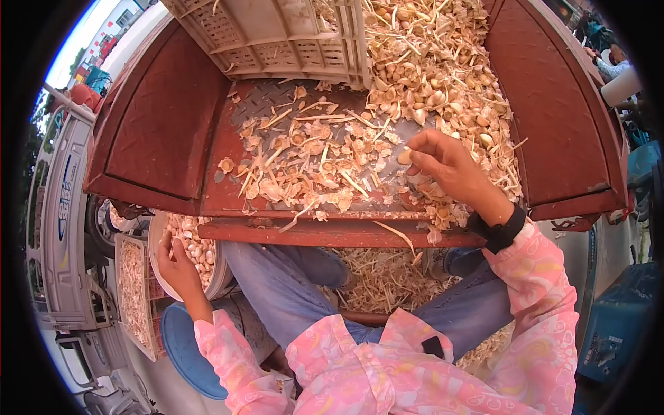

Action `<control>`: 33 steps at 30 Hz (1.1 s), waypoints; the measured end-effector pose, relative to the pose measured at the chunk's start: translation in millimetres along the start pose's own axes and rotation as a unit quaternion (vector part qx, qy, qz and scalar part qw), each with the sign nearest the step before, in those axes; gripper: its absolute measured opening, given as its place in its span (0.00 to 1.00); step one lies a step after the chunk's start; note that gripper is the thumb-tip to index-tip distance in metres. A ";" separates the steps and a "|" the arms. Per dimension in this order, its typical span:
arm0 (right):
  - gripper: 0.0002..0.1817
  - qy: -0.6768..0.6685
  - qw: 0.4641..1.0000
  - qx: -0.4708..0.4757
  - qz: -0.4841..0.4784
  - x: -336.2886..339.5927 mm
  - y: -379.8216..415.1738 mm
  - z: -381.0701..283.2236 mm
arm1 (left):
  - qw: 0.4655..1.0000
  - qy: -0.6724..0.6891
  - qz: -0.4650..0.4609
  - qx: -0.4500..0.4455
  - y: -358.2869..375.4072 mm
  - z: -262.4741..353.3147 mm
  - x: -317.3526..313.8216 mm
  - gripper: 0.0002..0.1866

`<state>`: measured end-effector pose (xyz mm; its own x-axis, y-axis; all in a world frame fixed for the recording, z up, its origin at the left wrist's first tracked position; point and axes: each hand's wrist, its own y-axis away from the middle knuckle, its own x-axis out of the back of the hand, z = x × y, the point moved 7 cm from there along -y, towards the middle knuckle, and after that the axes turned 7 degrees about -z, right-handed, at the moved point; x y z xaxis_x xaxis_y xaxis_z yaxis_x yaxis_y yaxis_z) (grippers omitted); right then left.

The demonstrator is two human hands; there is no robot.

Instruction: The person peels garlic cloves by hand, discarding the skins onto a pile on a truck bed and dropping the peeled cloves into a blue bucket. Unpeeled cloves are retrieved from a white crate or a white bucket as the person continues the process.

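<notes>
My right hand (446, 166) is over the right part of the red metal bed, its thumb and fingers pinched on a small pale garlic piece (404, 157). Below and around it lie dry skins and stems (325, 155). Behind the hand rises a heap of garlic cloves and husks (443, 90). My left hand (178, 266) is at the near left, over the rim of a white bucket (220, 273) full of garlic cloves (200, 252). Its fingers are apart, and nothing shows between them.
A white plastic crate (277, 41) stands tilted at the back of the bed. Red side walls (155, 124) flank it. At left are a husk-filled crate (135, 290), a blue lid or tub (183, 346) and a grey truck (66, 221). Husks cover the ground between my legs.
</notes>
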<state>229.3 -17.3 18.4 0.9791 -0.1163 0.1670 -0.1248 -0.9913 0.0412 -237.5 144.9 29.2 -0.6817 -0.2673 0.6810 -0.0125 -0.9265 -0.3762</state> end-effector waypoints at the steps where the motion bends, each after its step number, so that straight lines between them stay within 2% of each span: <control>1: 0.06 -0.031 0.999 0.029 -0.014 -8.6 0.5 -3.7 | 0.990 0.125 -0.055 0.020 15.2 46.4 -16.5 0.17; 2: 0.06 -0.063 0.996 0.057 -0.030 -18.6 1.8 -7.7 | 0.962 0.247 -0.107 0.041 33.0 94.0 -36.3 0.18; 3: 0.06 -0.041 0.995 0.077 -0.040 -30.1 4.3 -12.0 | 0.920 0.334 -0.203 0.022 53.6 144.0 -62.8 0.19; 5: 0.06 0.001 0.991 0.122 -0.054 -52.8 10.9 -21.8 | 0.822 0.452 -0.346 0.028 94.0 210.8 -118.6 0.21; 7: 0.07 0.074 0.987 0.136 -0.036 -58.2 19.4 -28.9 | 0.756 0.522 -0.393 0.038 114.1 235.5 -159.0 0.19; 10: 0.07 0.127 0.983 0.128 -0.031 -45.8 29.8 -32.3 | 0.732 0.539 -0.409 0.080 126.2 235.2 -181.3 0.16; 12: 0.07 0.123 0.984 0.123 -0.040 -42.3 35.0 -31.1 | 0.734 0.531 -0.418 0.071 131.3 236.1 -184.6 0.15; 15: 0.06 0.109 0.990 0.045 -0.081 -38.2 40.4 -25.6 | 0.749 0.513 -0.416 0.040 139.3 232.1 -187.2 0.14; 16: 0.05 0.122 0.987 0.047 -0.090 -36.2 39.1 -23.1 | 0.756 0.503 -0.418 0.024 141.3 233.9 -188.3 0.14; 20: 0.05 0.275 0.940 0.193 -0.051 -36.9 44.8 -37.3 | 0.785 0.461 -0.412 -0.046 141.1 244.7 -185.3 0.12; 23: 0.04 0.442 0.876 0.193 -0.020 -48.8 54.2 -42.5 | 0.818 0.390 -0.411 -0.095 141.4 248.0 -181.0 0.11; 26: 0.04 0.458 0.870 0.180 -0.004 -51.9 57.9 -48.4 | 0.856 0.300 -0.390 -0.159 141.1 257.6 -166.4 0.10; 27: 0.05 0.418 0.894 0.162 0.002 -47.5 57.5 -45.0 | 0.866 0.271 -0.377 -0.185 140.2 262.8 -160.0 0.10; 29: 0.07 0.335 0.933 0.129 0.015 -39.5 54.2 -32.4 | 0.849 0.295 -0.360 -0.250 146.4 272.2 -138.3 0.09; 30: 0.08 0.337 0.933 0.117 -0.046 -47.2 54.6 -26.8 | 0.840 0.305 -0.350 -0.283 150.7 273.2 -123.9 0.09; 32: 0.10 0.339 0.921 0.091 -0.171 -61.0 59.8 -17.6 | 0.885 0.269 -0.303 -0.230 136.4 238.8 -89.3 0.09; 33: 0.11 0.388 0.901 0.077 -0.178 -63.1 63.9 -19.0 | 0.913 0.293 -0.254 -0.130 120.7 197.7 -68.3 0.11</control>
<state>156.5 -72.2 29.2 0.5378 0.2293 0.8113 0.2575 -0.9610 0.1009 -47.8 -1.0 61.5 -0.8126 0.4371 0.3855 -0.5571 -0.7768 -0.2935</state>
